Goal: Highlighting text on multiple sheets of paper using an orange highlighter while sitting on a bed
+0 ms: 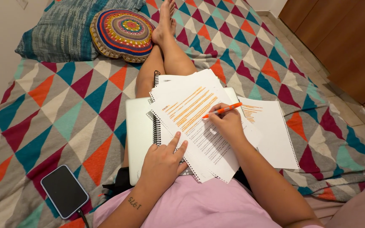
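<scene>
Orange highlighter pen [222,110] is gripped in the closed fingers of the right hand [228,125], tip resting on the top printed sheet [193,122]. That sheet carries several lines already marked in orange and lies uppermost on a loose stack of punched pages across the person's lap. Left hand [162,164] lies flat on the lower left corner of the stack, fingers spread and holding nothing, pressing the paper down. Beneath the pages sit a spiral-bound notebook [156,126] and, under that, a closed pale laptop [138,135]. One further punched sheet [271,131] lies just beside the stack on the right. All rests on a bed covered by a triangle-patterned blanket [64,109]. A dark phone [64,191] lies on the blanket at lower left, cable attached. A round crocheted cushion [122,33] and a blue-grey pillow [60,31] sit near the person's feet.
</scene>
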